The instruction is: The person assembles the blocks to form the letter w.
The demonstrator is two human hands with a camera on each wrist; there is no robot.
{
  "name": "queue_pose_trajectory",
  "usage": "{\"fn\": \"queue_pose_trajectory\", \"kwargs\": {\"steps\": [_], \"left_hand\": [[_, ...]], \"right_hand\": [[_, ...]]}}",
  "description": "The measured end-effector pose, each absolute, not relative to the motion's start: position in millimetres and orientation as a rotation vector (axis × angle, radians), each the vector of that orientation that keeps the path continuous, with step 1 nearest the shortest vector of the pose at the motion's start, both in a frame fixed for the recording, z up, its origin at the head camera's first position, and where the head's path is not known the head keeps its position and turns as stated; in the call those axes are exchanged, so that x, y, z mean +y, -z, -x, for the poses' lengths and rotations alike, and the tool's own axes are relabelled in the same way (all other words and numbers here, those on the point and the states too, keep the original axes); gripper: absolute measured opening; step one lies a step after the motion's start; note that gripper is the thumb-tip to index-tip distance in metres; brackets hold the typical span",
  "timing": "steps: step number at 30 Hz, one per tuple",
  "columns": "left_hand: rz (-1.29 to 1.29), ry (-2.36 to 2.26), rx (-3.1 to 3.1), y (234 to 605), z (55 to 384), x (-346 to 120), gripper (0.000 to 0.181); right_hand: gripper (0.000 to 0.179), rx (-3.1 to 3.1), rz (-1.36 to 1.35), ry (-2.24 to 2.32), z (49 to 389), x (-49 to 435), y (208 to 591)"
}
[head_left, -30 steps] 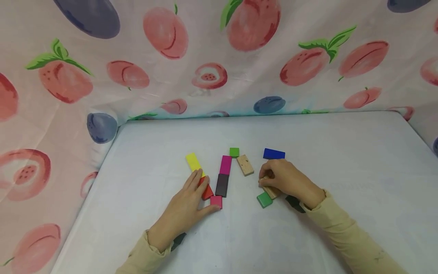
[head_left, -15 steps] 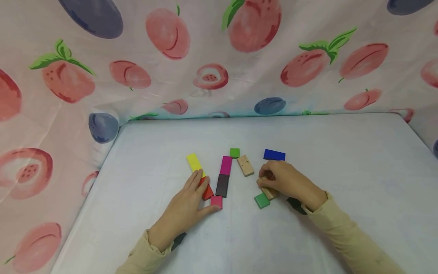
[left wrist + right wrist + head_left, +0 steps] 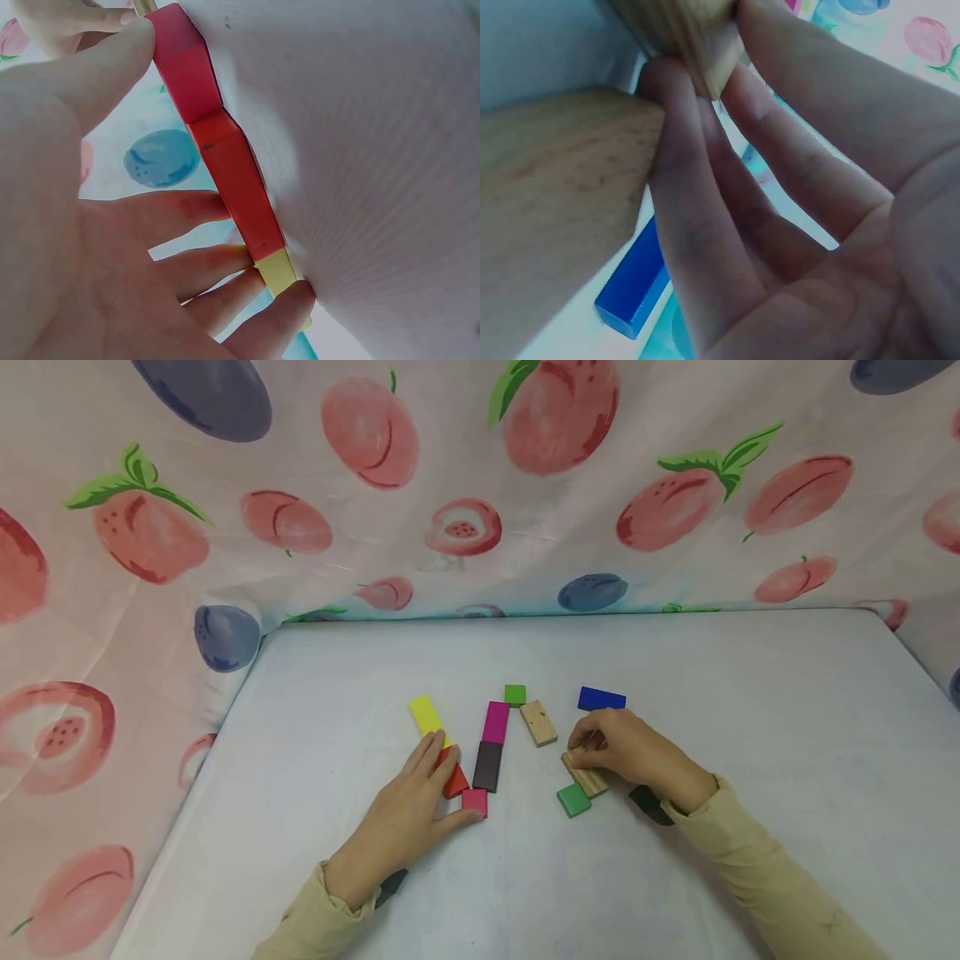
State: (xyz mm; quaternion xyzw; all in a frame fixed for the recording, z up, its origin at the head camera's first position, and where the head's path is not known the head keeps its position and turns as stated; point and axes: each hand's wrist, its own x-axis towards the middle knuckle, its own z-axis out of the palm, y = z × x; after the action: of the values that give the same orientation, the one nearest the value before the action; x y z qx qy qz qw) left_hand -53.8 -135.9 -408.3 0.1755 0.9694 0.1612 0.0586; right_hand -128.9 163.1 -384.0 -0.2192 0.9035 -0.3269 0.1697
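Lying over a slanted row of blocks, my left hand [image 3: 401,806] has its fingers extended against the red block [image 3: 456,777] and yellow block [image 3: 426,714]. Its thumb touches the pink block [image 3: 474,802], as the left wrist view also shows. Thumb and fingers of my right hand [image 3: 636,745] pinch a striped wooden block [image 3: 587,778], whose near end meets a green block [image 3: 573,800]. In the right wrist view, another wooden block [image 3: 555,195] appears large beside the little-finger side; from the head it is hidden beneath the hand.
Between the hands, a magenta block [image 3: 496,722] and a dark block [image 3: 488,766] form a line. A light green block [image 3: 515,695] and a knotted wooden block [image 3: 538,723] lie right of it. A blue block [image 3: 602,698] sits beyond the right hand. Fruit-patterned cloth [image 3: 540,543] hangs behind the table.
The striped wooden block and the green block have shifted slightly left and nearer. My right fingers have slid back along the wooden block, exposing more of it. My left hand stays in place.
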Motion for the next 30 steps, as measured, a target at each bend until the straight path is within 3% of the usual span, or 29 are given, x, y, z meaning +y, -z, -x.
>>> {"fn": "queue_pose_trajectory", "kwargs": {"steps": [30], "left_hand": [[-0.502,-0.474,2.917,406,54,-134,0.092]], "right_hand": [[0.021,2.620,0.465,0.994,133,142,390]]}}
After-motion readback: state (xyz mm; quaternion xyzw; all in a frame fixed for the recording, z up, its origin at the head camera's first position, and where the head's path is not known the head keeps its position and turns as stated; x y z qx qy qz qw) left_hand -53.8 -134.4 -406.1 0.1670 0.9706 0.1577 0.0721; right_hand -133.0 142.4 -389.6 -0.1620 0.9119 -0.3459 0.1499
